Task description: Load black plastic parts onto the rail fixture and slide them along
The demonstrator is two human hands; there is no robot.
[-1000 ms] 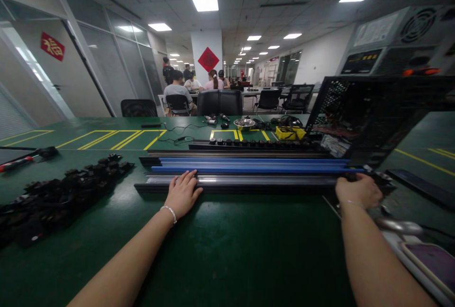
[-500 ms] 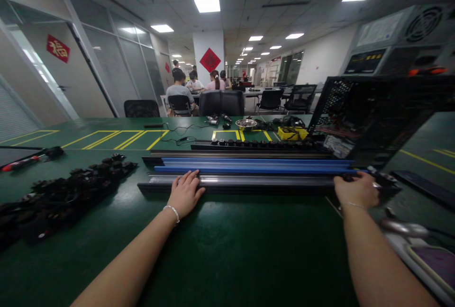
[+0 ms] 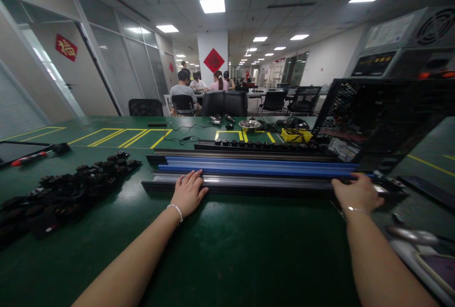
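Observation:
Across the green table point(image 3: 227, 245) lie long rails side by side. My left hand point(image 3: 187, 191) rests palm down on the nearest one, a black rail with a greyish, glossy channel point(image 3: 270, 183), its fingers stretched toward the far side. Just beyond is a blue rail point(image 3: 263, 167). My right hand point(image 3: 359, 193) bends over the right end of the near rail, thumb and fingers closed on a small black part point(image 3: 344, 180). Most of that part is hidden by the fingers.
A heap of black parts point(image 3: 71, 193) lies at left, near a red-handled tool point(image 3: 30, 158). An open computer case point(image 3: 369, 112) stands at right. Behind the rails are a metal bowl point(image 3: 249, 125) and a yellow box point(image 3: 295, 135). People sit farther back.
My right hand has slid slightly left along the near rail. My left hand keeps its place on the rail. The whole view has shifted a little.

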